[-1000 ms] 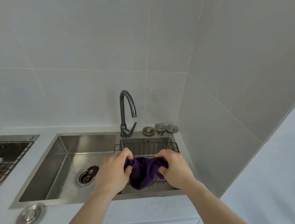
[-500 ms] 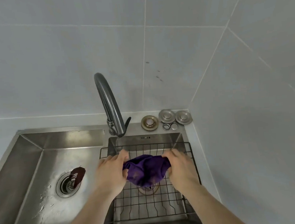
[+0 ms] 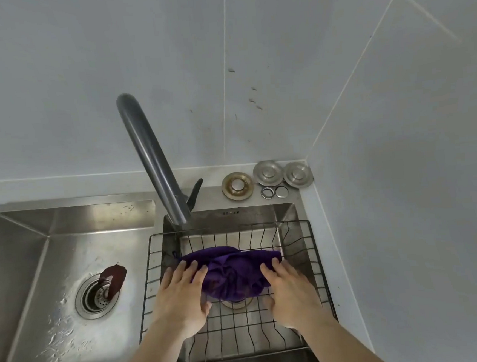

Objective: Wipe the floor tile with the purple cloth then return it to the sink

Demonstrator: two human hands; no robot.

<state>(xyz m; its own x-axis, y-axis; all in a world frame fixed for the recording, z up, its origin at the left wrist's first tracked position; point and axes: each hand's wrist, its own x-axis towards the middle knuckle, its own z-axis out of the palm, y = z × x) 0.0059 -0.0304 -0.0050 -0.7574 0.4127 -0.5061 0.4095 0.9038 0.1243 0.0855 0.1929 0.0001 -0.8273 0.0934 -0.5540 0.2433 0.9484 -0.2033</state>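
The purple cloth (image 3: 231,275) is bunched and stretched between my two hands, low inside the black wire basket (image 3: 312,249) that sits in the right bowl of the steel sink (image 3: 23,255). My left hand (image 3: 182,295) grips the cloth's left end, fingers over the top and thumb below. On the other end, my right hand (image 3: 290,291) holds it the same way. The cloth's middle sags toward the basket floor, above the right drain; I cannot tell whether it touches the wires.
A dark grey faucet (image 3: 151,162) arches over the basket's back left corner. The left bowl has a drain strainer (image 3: 96,296) with a dark brown stopper. Metal drain covers and rings (image 3: 268,178) lie on the ledge behind. Tiled walls close in at the back and right.
My view has tilted down and closer to the sink. Both hands have lowered the cloth deeper into the wire basket and spread it wider between them.
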